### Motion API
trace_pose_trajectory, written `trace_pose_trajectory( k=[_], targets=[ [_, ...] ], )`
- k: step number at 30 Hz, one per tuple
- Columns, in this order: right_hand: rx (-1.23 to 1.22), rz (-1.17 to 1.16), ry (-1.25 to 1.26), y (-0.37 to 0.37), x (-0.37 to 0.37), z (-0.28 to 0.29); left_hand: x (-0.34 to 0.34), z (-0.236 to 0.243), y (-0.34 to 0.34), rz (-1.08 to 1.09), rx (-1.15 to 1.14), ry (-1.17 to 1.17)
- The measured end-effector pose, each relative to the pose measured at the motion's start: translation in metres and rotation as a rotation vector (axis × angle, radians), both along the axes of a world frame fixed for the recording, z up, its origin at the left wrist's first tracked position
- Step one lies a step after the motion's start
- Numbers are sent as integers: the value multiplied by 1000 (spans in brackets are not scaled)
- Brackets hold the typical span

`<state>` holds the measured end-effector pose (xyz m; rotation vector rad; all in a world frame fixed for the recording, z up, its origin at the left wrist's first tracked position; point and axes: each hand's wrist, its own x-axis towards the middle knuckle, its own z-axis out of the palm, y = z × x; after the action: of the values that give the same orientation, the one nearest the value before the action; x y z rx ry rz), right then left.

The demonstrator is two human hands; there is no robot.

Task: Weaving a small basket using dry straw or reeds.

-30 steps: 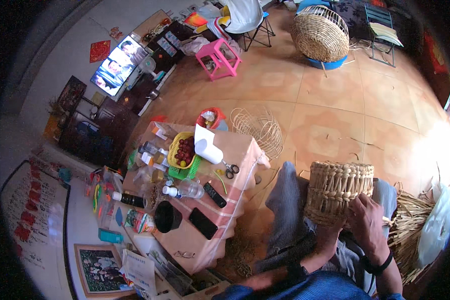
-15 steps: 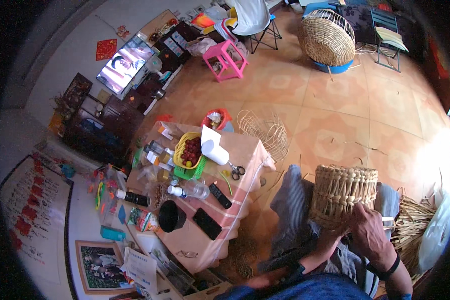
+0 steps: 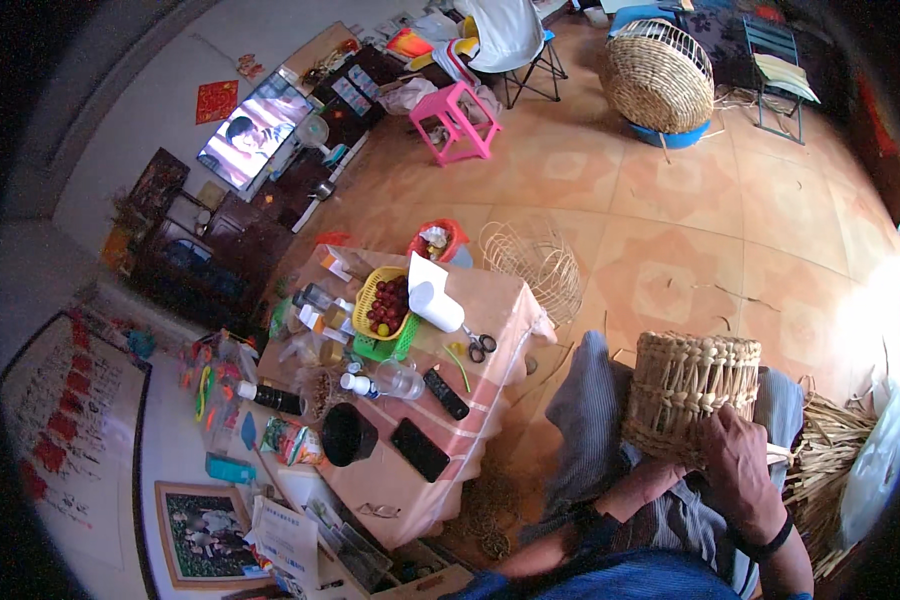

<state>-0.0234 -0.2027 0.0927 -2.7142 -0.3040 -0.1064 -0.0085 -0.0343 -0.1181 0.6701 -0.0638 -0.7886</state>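
A woven straw basket (image 3: 692, 385) sits on the person's lap, the right hand (image 3: 740, 465) pinching its lower near side with bent fingers, while the left hand (image 3: 674, 473) reaches under the base, its fingers too hidden to tell whether they grip. Just right lies a bundle of straw (image 3: 820, 450) beside a pale plastic bag (image 3: 875, 475); to the left, a cloth-covered counter (image 3: 495, 300) carries scissors (image 3: 481, 347), a black remote (image 3: 446, 394) and a phone (image 3: 420, 450). Farther off, a larger basket (image 3: 658, 80) leans in a blue basin (image 3: 675, 137) on the tiled floor (image 3: 660, 215).
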Motion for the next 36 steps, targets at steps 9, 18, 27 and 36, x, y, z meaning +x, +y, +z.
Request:
trace_pose_trajectory(
  k=[9,18,27,36],
  targets=[
    [52,-141,-27,-11,-6,18,6,-24,0,-160,-283,61],
    [-16,-92,-23,-12,-10,-6,11,-9,14,-155,417,-407],
    [-62,-115,56,-8,2,-15,13,21,9,-73,497,-433],
    [11,-129,20,-6,-10,6,14,3,7,-37,828,-790]
  ],
)
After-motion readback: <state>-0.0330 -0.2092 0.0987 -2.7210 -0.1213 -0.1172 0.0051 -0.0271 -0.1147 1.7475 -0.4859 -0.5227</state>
